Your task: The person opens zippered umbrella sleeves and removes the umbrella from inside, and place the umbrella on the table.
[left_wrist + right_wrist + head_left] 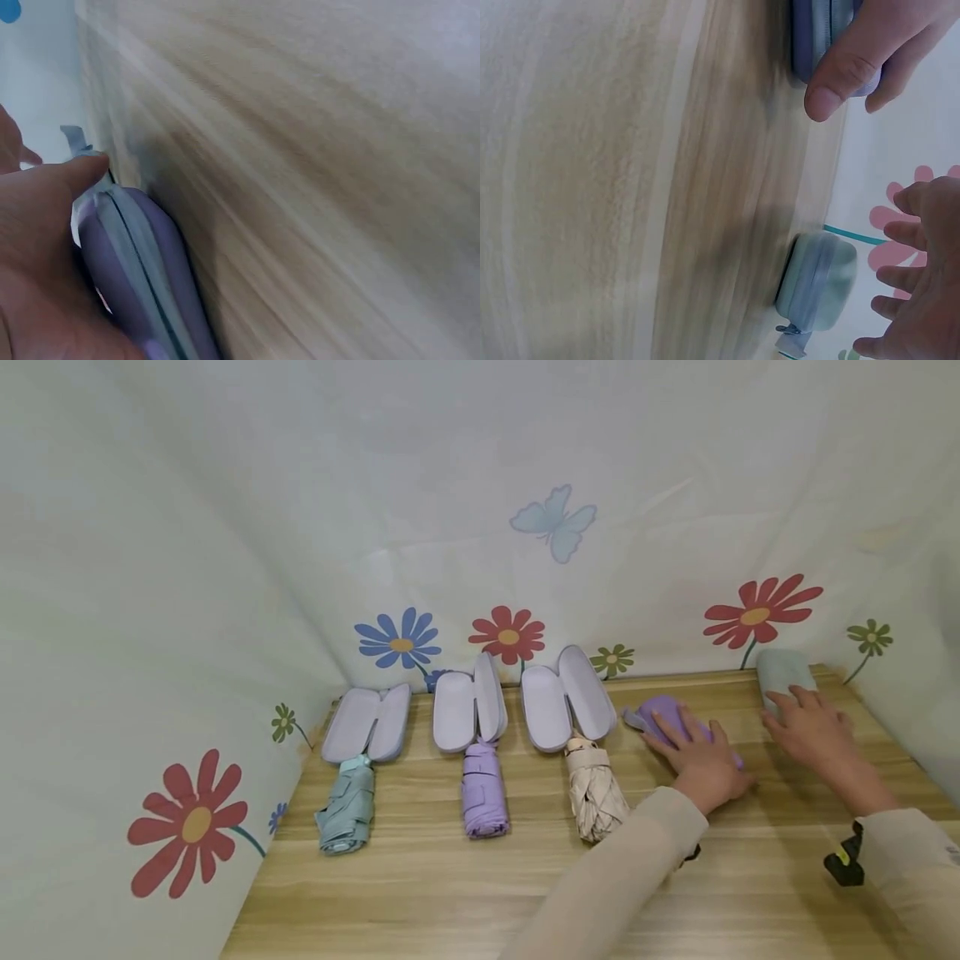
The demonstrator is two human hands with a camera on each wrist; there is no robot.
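A closed purple zip case (662, 707) lies on the wooden table, with my left hand (705, 768) spread over its top. In the left wrist view, its grey zip seam (139, 247) runs beneath that hand. At the far right lies a closed pale green zip case (783, 670). My right hand (813, 735) reaches over its near end with fingers extended; in the right wrist view, the fingers appear apart from the green case (819, 281), whose zip pull hangs at one end. My left thumb (844, 75) lies by the purple case's side.
Three opened cases, left (352, 727), middle (453, 714) and right (546, 710), stand along the back. Before them lie folded umbrellas: a green one (348, 810), a purple one (483, 789) and a beige one (596, 793). A flowered cloth (630, 585) rises behind the table (420, 910).
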